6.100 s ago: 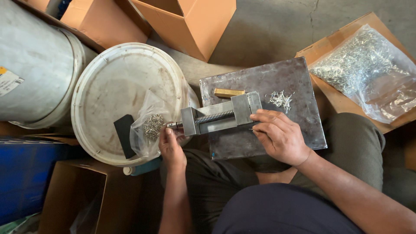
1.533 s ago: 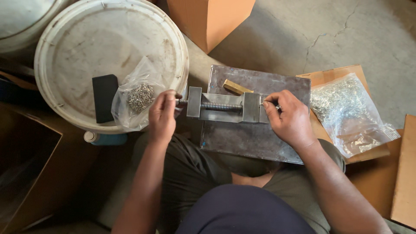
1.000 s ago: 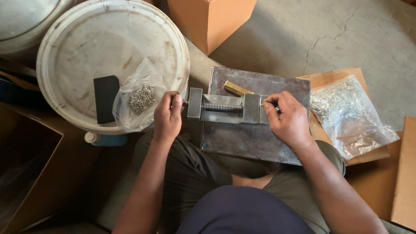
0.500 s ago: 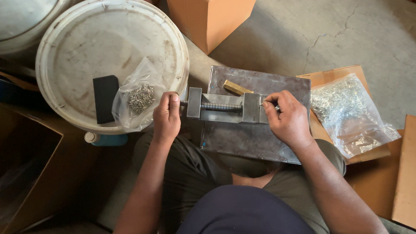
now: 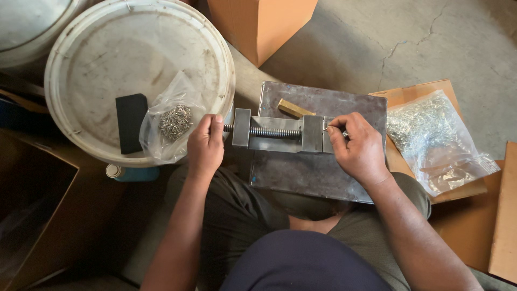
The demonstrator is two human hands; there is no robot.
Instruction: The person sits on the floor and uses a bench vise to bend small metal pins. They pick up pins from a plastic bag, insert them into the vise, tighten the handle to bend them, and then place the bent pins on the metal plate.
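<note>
Steel vise [image 5: 280,133] btwn hands, left hand [image 5: 205,144] gripping its handle, right hand [image 5: 356,146] pinching maybe a pin.

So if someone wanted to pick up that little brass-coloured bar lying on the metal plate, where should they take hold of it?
Probably across its two long sides, near the middle, coming down from above. The brass-coloured bar lies flat and slanted on the metal plate, just behind the small vise, so its top and far side are free.

Two hands [image 5: 205,145] [image 5: 358,151] – one vise [image 5: 280,133], two plastic bags [image 5: 169,121] [image 5: 433,137], one brass block [image 5: 294,109], one bucket lid [image 5: 107,48].
</note>
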